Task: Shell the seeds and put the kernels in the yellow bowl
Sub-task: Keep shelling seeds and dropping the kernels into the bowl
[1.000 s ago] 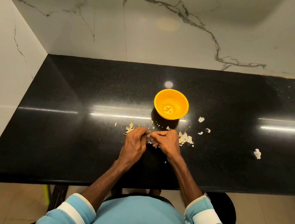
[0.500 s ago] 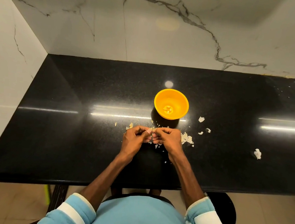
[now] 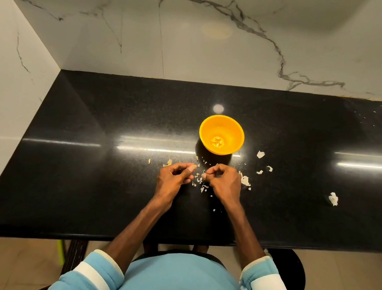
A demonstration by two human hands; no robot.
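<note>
As both curl, left hand (image 3: pixel 173 178), right hand (image 3: pixel 225 182) apart — grip contents unclear

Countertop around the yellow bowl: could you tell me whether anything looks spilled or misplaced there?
Pale shell scraps litter the black countertop in front of the upright yellow bowl; one larger scrap lies apart, far right.

Soft overhead light washes the marble wall (image 3: pixel 193 52) and glares off the black bench (image 3: pixel 77 192): a round spot just behind the yellow bowl (image 3: pixel 234 131), long streaks to its left and right. The bowl's dark shadow falls on its near side. Wide-angle distortion bows lines far from the bowl.
</note>
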